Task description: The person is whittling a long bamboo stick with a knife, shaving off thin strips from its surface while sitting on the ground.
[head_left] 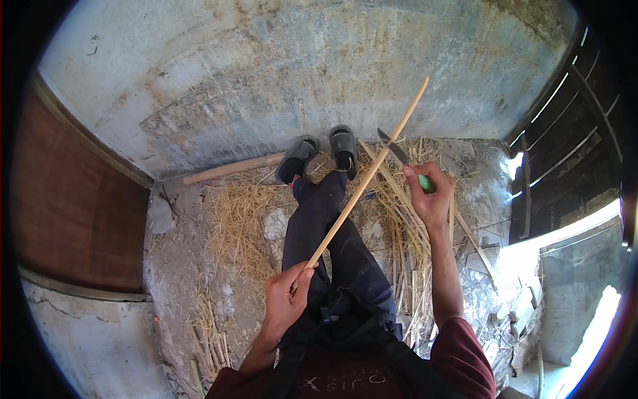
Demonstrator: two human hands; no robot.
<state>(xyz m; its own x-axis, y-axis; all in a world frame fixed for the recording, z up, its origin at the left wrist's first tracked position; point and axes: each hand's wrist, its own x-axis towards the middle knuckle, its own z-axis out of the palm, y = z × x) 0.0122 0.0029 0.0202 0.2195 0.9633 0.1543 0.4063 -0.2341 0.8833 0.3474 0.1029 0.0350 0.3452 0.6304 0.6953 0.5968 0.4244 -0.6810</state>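
My left hand (287, 296) is closed round the lower end of a long, thin bamboo strip (355, 194). The strip slants up and to the right across my legs, its far end in front of the wall. In my right hand (432, 193) is a knife (395, 147), its green handle partly covered by my fingers. The dark blade points up and to the left and crosses the strip in this view; whether it touches the strip I cannot tell.
Shavings (242, 223) litter the ground round my legs. Split bamboo pieces (405, 266) lie to the right, and a thick pole (232, 169) rests along the wall (299, 73). A brown door panel (80, 206) stands left; dark slatted boards (571, 133) stand right.
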